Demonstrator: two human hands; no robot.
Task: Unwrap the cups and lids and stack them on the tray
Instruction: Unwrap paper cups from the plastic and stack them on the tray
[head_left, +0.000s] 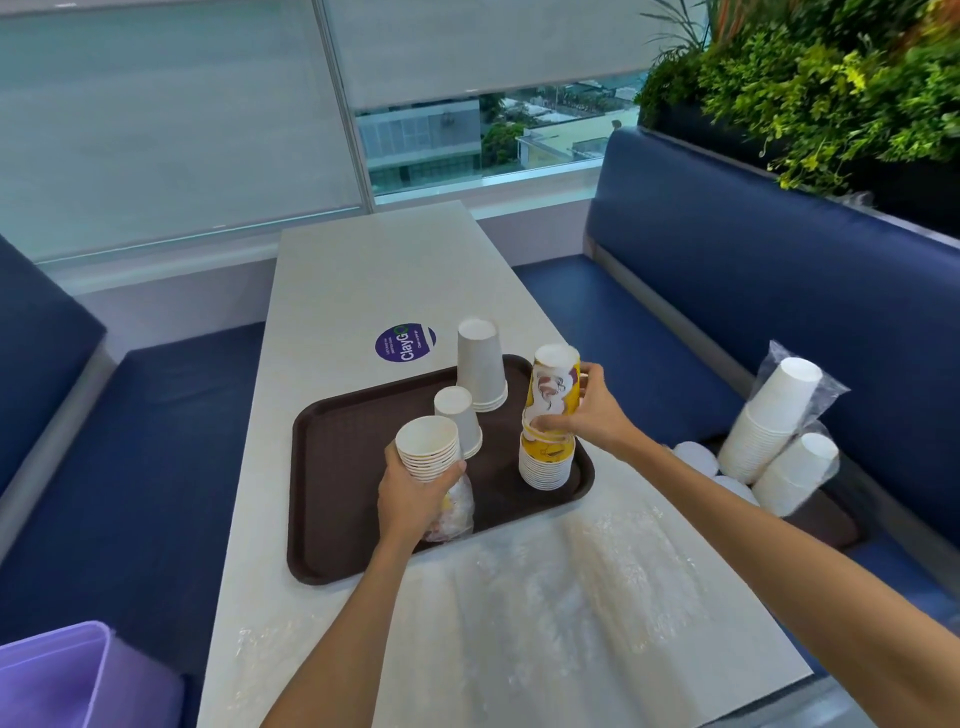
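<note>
Poised directly over the yellow cup stack (545, 462) at the brown tray's (332, 519) near right corner, an inverted yellow cup (553, 384) stood roughly vertical in the right hand's (587, 415) curled fingers, while the left hand (415, 499) clutched a half-unwrapped sleeve of cups (428, 449) farther left.

Your left hand (415, 499) is covering the lower part of the cup stack (428, 449) it is gripping, and the crumpled wrapper (457, 512) beneath it is blurring into yellow print you cannot read. Your right hand (592, 415) is hiding the right side of the yellow cup (553, 389) it is holding. Your right arm (753, 530) is cutting across the white round pieces (693, 457), so lids or cups, you cannot tell. The purple bin (62, 675) is running off the bottom-left edge, and the sticker (405, 343) is showing print too small to read.
</note>
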